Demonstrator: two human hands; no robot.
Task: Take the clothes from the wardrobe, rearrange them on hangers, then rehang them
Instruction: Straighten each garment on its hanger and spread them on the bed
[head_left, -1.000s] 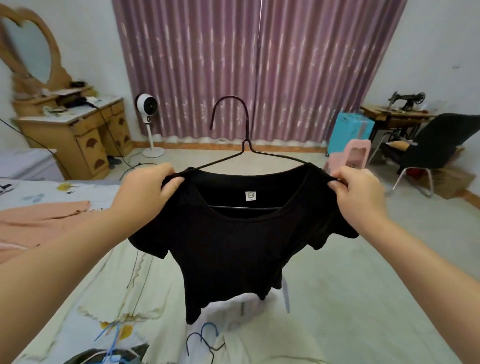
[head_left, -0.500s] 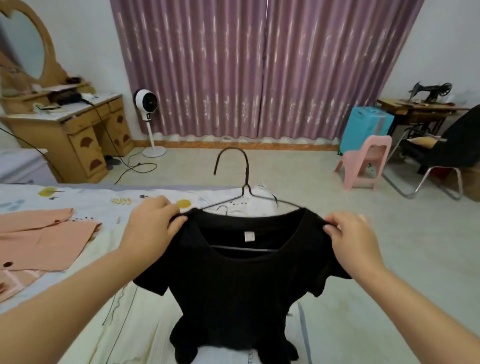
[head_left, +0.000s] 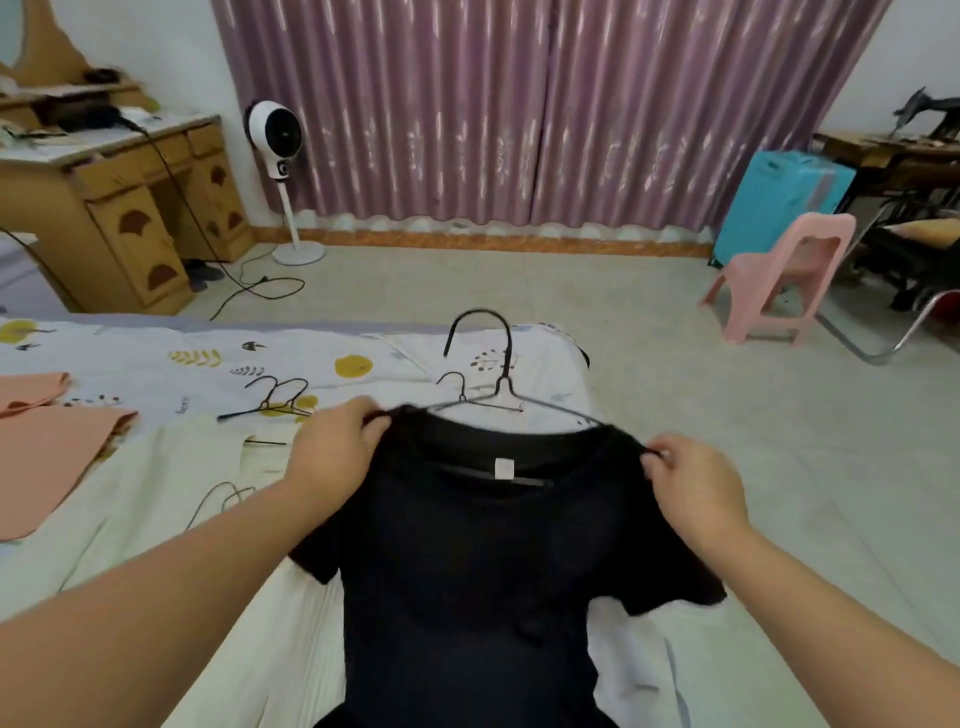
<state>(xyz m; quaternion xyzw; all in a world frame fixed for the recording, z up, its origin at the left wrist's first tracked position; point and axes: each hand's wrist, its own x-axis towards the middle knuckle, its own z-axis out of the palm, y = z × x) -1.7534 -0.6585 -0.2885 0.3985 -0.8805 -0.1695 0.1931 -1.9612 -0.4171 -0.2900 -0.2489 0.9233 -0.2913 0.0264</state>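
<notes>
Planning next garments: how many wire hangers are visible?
5, perhaps more hidden: one black wire hanger inside the black T-shirt, one behind its collar, two crossed on the patterned bedsheet, one beside the left forearm.

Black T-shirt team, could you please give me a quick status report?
Both hands, left and right, pinch the black T-shirt shoulders. Shirt sits on its hanger. Spare hangers on bed; nothing blocking.

Left hand: was bare, no ring or glove seen.
Right hand: was bare, no ring seen.
Forearms: were uncovered from wrist to frame edge, no sleeve in sight.
Wrists: carried no watch, band or bracelet.
</notes>
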